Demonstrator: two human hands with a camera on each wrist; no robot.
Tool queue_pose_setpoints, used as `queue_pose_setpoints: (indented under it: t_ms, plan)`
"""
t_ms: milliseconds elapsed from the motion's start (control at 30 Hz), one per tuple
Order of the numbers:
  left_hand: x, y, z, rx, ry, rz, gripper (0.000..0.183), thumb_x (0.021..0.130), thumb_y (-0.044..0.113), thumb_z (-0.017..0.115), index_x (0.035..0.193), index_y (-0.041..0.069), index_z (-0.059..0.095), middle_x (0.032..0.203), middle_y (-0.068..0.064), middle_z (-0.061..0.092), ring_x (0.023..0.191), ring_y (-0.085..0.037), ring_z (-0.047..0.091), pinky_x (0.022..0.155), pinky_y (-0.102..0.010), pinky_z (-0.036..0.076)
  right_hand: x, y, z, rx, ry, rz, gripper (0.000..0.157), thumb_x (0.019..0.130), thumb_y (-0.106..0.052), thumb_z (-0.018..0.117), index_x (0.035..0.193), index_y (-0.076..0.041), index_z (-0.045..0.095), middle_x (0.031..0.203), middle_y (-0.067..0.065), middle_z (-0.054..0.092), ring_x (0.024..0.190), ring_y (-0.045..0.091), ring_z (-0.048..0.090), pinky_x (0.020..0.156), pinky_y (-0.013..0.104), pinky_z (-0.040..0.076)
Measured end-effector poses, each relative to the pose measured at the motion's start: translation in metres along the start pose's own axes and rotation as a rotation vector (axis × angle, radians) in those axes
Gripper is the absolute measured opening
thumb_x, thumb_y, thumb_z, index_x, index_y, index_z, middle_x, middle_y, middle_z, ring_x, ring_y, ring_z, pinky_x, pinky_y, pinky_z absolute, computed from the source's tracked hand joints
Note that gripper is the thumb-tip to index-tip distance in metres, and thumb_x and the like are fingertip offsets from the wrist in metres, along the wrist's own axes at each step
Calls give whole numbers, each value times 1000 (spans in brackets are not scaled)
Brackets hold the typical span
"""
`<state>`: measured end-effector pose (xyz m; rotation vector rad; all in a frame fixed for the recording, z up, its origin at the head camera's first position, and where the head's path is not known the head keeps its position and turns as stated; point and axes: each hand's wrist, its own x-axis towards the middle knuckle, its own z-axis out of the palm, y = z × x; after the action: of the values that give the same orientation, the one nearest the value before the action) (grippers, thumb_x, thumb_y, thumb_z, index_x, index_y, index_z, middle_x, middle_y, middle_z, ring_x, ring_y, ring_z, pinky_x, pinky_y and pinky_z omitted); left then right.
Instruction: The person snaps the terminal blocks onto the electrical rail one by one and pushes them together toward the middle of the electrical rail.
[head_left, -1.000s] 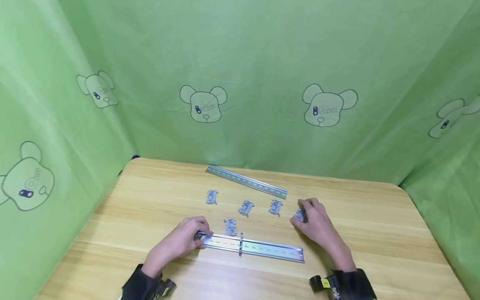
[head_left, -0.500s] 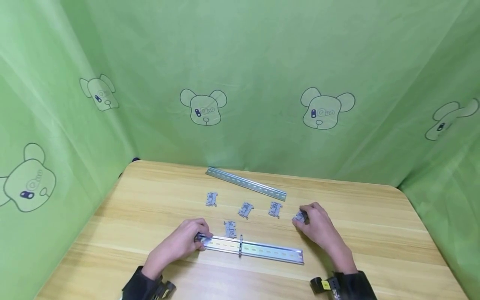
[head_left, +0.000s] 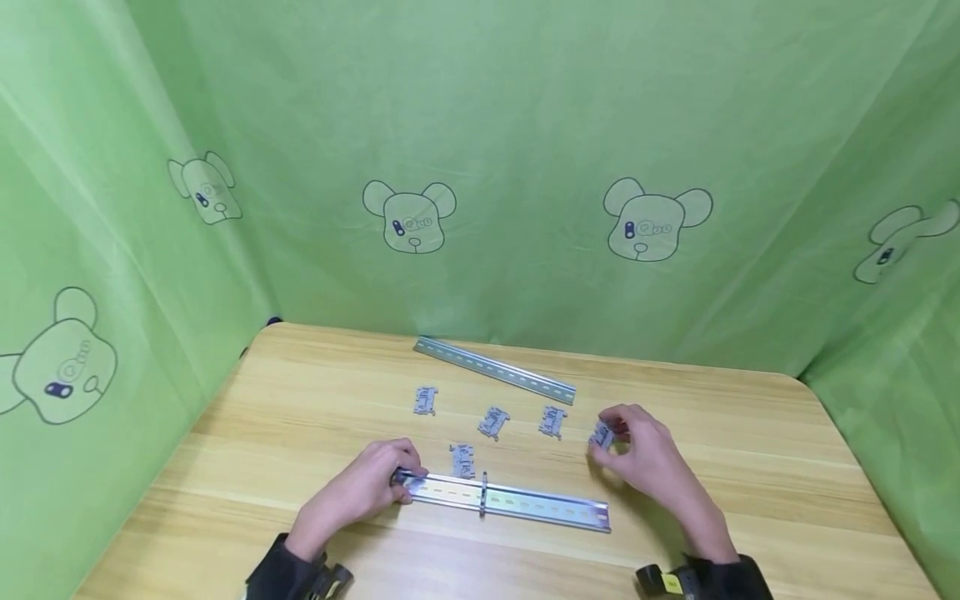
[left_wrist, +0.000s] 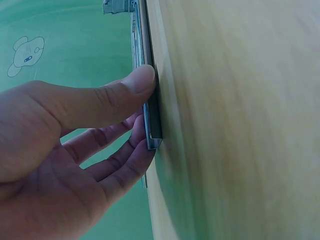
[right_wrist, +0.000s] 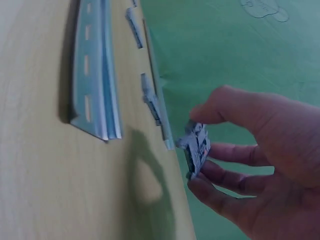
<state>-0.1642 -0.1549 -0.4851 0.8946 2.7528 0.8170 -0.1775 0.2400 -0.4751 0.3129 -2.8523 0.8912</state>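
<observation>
My left hand (head_left: pixel 363 485) grips the left end of a slotted metal DIN rail (head_left: pixel 551 507) lying across the table. In the left wrist view the thumb presses the edge of the rail (left_wrist: pixel 154 120), with fingers curled on its other side. One grey terminal block (head_left: pixel 483 493) stands upright across the rail near its middle. Right of the rail's far side, my right hand (head_left: pixel 654 457) pinches another grey terminal block (head_left: pixel 601 435) between thumb and fingertips. In the right wrist view this block (right_wrist: pixel 196 147) is tilted, with the hand's shadow on the tabletop nearby.
Several grey terminal blocks lie flat beyond the rail, one of them (head_left: pixel 462 460) close to its far edge. A second DIN rail (head_left: pixel 495 370) lies slantwise near the back edge of the wooden table (head_left: pixel 315 367). Green cloth (head_left: pixel 517 275) hangs behind and at both sides.
The right hand and wrist have shifted slightly to the right, with the pinched terminal block turning more into view. My left hand stays on the rail end.
</observation>
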Motion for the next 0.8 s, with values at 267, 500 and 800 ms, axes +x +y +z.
queue_pose_setpoints:
  t_ms: [267,500,800]
  plan:
    - [5,-1,1,-17,-14,18,32,71,5,82,102,7,77,98,2,66,89,-14,62,81,-34,57,-19,4,-15,155,-32,-52,51,67,0,82,112,5,57,99,11,62,93,27,61,86,44,57]
    - [-4,-3,-5,6,2,-4,29,71,4,82,100,7,77,95,5,65,88,-14,62,79,-35,58,-23,4,-18,271,-152,-123,50,68,5,77,114,5,56,107,16,62,101,26,61,91,40,55]
    - [-1,4,-2,-32,-13,19,30,72,4,81,101,6,77,95,3,65,88,-15,62,79,-35,59,-42,11,-32,345,-333,-67,50,66,3,77,112,2,56,106,14,60,101,29,60,92,37,55]
